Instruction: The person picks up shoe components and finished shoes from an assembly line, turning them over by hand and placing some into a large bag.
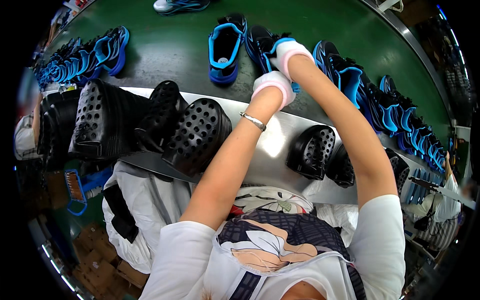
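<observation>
Both of my hands wear white gloves with pink cuffs. They are together at one black sneaker point(258, 44) with bright blue lining, its toe pointing away from me. My left hand point(273, 86) closes at the heel end, where a bit of blue shows beside the glove. My right hand point(292, 53) grips the collar near the tongue. Most fingers are hidden by the gloves and the shoe. Just left of it stands a matching sneaker point(224, 52), its opening facing up and a pale round mark on the insole.
Rows of similar sneakers stand at left point(102, 52) and right point(350, 75) on the green surface point(165, 47). On the metal ledge point(267, 145) nearer me sit black, hole-covered shoe-shaped pieces point(197, 132). Brown cartons point(100, 255) lie lower left. Other people are at both sides.
</observation>
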`<state>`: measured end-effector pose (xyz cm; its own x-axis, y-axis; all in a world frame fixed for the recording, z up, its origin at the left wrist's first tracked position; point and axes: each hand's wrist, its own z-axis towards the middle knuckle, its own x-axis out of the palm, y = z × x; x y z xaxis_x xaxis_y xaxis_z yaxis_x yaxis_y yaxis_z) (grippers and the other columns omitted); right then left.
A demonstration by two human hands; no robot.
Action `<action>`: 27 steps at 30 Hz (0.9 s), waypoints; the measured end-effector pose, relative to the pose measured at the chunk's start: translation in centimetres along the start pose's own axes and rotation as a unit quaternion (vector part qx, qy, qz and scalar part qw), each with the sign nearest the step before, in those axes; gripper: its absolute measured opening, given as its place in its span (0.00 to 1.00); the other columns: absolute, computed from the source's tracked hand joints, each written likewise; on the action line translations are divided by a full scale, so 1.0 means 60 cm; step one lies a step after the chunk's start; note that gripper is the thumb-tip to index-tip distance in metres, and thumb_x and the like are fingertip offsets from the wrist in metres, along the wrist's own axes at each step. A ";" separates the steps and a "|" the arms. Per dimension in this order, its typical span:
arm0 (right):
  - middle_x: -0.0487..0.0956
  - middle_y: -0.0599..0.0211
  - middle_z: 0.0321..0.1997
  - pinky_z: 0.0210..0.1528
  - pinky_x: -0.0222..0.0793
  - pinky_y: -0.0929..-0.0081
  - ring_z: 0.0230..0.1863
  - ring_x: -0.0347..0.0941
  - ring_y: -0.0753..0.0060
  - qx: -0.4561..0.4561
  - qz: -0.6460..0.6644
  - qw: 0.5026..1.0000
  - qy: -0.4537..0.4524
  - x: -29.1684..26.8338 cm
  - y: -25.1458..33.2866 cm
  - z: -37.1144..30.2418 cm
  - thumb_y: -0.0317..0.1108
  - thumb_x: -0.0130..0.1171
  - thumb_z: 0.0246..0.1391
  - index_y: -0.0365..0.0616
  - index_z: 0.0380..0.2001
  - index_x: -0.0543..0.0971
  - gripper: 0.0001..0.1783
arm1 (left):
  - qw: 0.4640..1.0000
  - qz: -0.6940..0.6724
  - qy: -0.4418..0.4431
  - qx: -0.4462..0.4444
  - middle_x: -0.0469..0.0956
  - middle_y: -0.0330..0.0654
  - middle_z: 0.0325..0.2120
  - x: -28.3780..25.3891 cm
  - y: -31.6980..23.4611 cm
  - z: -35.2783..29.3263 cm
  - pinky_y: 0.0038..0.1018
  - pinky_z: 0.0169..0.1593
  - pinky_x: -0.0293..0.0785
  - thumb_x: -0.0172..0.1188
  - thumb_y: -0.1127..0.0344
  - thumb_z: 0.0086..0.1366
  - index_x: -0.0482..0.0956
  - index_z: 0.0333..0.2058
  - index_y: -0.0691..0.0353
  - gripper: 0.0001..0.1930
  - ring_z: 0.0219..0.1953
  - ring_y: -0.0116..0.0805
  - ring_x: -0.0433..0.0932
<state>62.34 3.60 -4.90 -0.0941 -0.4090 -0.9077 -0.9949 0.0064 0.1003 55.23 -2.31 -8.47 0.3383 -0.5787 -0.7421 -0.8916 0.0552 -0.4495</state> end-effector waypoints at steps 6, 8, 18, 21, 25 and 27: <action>0.82 0.54 0.48 0.48 0.77 0.61 0.48 0.79 0.49 0.011 -0.014 1.000 0.017 -0.003 0.018 0.002 0.30 0.60 0.51 0.46 0.43 0.84 0.15 | 0.999 -0.016 -0.003 -0.039 0.80 0.46 0.48 -0.011 -0.001 -0.006 0.33 0.51 0.77 0.59 0.53 0.60 0.82 0.47 0.55 0.20 0.50 0.45 0.80; 0.82 0.52 0.47 0.48 0.77 0.60 0.47 0.79 0.48 -0.014 -0.044 0.999 0.012 0.003 0.019 0.001 0.33 0.58 0.53 0.46 0.43 0.83 0.15 | 0.999 -0.003 -0.006 -0.039 0.80 0.46 0.48 -0.014 -0.002 -0.019 0.33 0.51 0.78 0.59 0.54 0.60 0.82 0.47 0.54 0.19 0.49 0.45 0.80; 0.81 0.53 0.50 0.48 0.77 0.59 0.49 0.79 0.49 -0.021 -0.001 0.998 -0.063 0.017 0.011 0.002 0.33 0.56 0.55 0.46 0.45 0.83 0.15 | 0.996 0.069 -0.024 -0.044 0.81 0.44 0.48 -0.009 -0.017 -0.031 0.34 0.50 0.78 0.60 0.57 0.59 0.83 0.46 0.53 0.17 0.49 0.43 0.81; 0.81 0.48 0.44 0.49 0.74 0.60 0.46 0.78 0.46 -0.050 0.089 0.994 -0.041 -0.010 -0.019 -0.062 0.48 0.55 0.56 0.43 0.44 0.82 0.22 | 0.995 0.070 -0.046 -0.057 0.82 0.44 0.47 -0.014 -0.028 -0.044 0.35 0.50 0.78 0.62 0.52 0.59 0.82 0.46 0.51 0.19 0.49 0.43 0.81; 0.81 0.46 0.42 0.49 0.72 0.62 0.45 0.77 0.47 -0.133 0.154 0.974 -0.098 -0.036 -0.071 -0.201 0.49 0.52 0.56 0.37 0.47 0.78 0.26 | 0.989 0.067 -0.130 -0.029 0.77 0.40 0.50 -0.025 0.008 -0.058 0.38 0.50 0.76 0.63 0.45 0.56 0.78 0.49 0.51 0.26 0.50 0.42 0.78; 0.80 0.48 0.41 0.47 0.72 0.59 0.44 0.76 0.47 -0.159 0.173 0.957 -0.173 -0.022 -0.112 -0.286 0.47 0.51 0.59 0.38 0.44 0.78 0.22 | 0.971 0.049 -0.226 -0.052 0.74 0.37 0.53 -0.022 0.026 -0.065 0.39 0.49 0.77 0.64 0.48 0.55 0.76 0.52 0.47 0.26 0.52 0.42 0.77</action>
<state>69.73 -11.54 2.63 -0.4761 -0.1062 -0.8729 -0.8464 -0.2140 0.4877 52.20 -4.62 -6.24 0.3271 -0.1567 -0.9319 -0.9438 -0.0035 -0.3306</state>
